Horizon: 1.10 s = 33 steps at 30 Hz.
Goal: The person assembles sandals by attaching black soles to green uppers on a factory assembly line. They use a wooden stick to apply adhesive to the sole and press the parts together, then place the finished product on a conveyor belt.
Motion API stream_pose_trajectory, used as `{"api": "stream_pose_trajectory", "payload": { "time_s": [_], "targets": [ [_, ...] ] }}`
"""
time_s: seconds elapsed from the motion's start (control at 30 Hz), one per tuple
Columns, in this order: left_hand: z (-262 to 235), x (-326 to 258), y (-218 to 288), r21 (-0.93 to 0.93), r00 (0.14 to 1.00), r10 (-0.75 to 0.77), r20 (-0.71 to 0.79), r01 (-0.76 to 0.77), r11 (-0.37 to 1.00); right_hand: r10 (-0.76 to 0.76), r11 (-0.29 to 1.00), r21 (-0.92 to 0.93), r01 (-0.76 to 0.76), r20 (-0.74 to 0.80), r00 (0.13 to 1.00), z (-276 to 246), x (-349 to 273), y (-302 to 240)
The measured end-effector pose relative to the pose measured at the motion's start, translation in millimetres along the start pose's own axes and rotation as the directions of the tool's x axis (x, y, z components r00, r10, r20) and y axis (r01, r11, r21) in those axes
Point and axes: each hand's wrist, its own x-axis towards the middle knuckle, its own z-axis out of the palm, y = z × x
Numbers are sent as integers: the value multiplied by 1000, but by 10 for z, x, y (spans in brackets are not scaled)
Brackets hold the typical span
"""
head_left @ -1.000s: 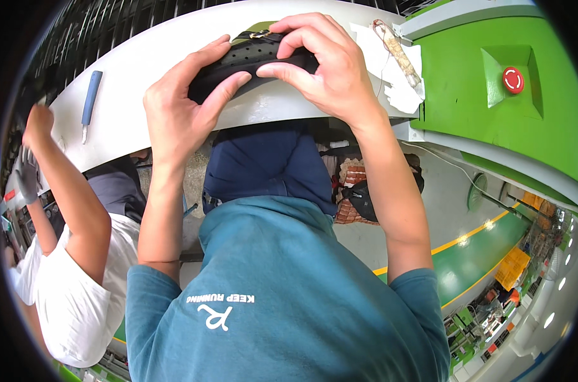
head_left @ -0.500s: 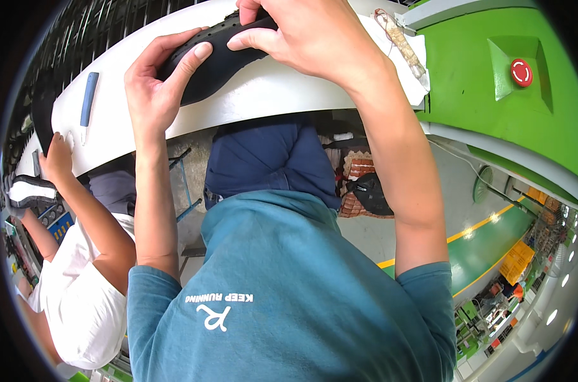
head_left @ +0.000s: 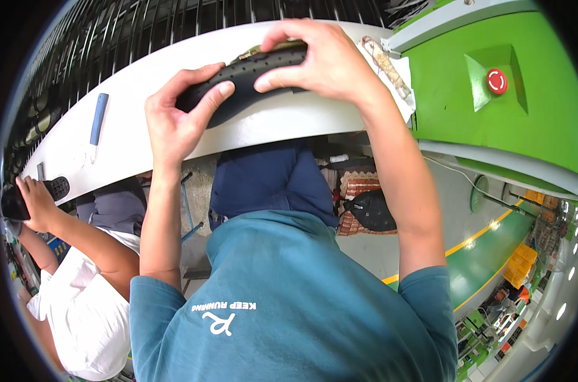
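Note:
A black shoe with a row of small dots along its edge lies tilted between my two hands, above the white table. My left hand wraps its left end, the thumb pressed on the near side and the fingers on the far side. At the right end, my right hand grips it with the thumb below and the fingers bent over the top. A bit of olive-coloured material shows under those fingers. The shoe's far side is mostly hidden.
The white table holds a blue-handled thin-tipped tool at left. A beige wrapped stick lies on white paper at right, beside a green machine with a red button. At left, another person's hand holds a dark shoe part.
The shoe has turned, so more of its dotted edge and the olive material show. Both my hands still grip it. The other person's hand has moved over a dark shoe part.

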Motion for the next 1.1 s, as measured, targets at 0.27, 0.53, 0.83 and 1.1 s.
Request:
{"api": "stream_pose_trajectory", "payload": {
  "time_s": [0.27, 0.53, 0.83, 1.1],
  "targets": [
    [-58, 94, -168, -136, 997, -67, 26, 70, 988, 58, 994, 105, -30, -268, 962, 149, -205, 67],
    [-87, 217, -321, -103, 984, -170, -43, 165, 981, 430, 876, 377, -301, -325, 842, 244, -114, -84],
    [-251, 199, -304, -222, 996, -62, 70, 77, 972, 571, 587, 794, -160, -265, 777, 420, -277, 158],
    [-451, -571, -732, -617, 975, -180, -133, 61, 784, 614, 391, 906, 159, -386, 688, -81, -512, -402]
  ]
}}
